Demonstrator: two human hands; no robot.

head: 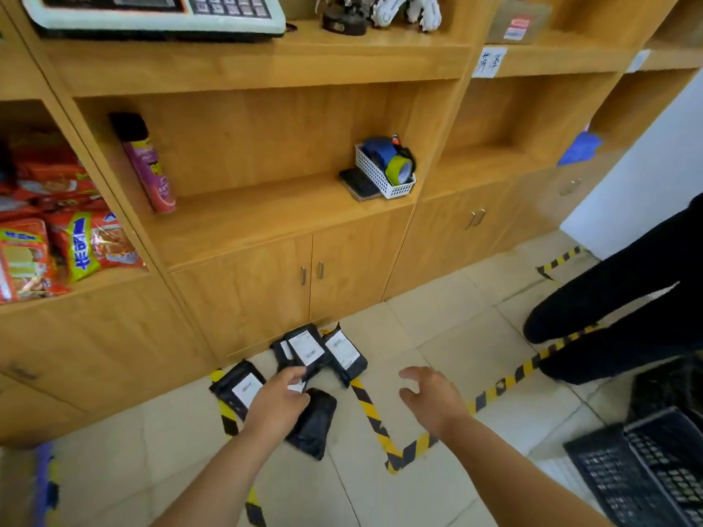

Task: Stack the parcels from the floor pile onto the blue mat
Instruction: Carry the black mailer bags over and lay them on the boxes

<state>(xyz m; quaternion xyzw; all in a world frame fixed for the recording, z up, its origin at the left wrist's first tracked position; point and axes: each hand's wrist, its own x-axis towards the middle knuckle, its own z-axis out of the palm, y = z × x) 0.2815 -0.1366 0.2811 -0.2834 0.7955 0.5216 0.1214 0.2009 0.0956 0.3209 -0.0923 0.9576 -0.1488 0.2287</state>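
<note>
Reaching into the floor pile (304, 370), the left hand (279, 399) curls its fingers onto a black parcel (314, 424) lying partly beneath it, apparently to lift it. Beside it, the right hand (430, 397) hovers spread and empty, likely readying support; no blue mat is visible.

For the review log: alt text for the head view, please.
A person's left hand grips a black parcel from a floor pile by a wooden cabinet; the right hand hovers open over hazard tape.
</note>
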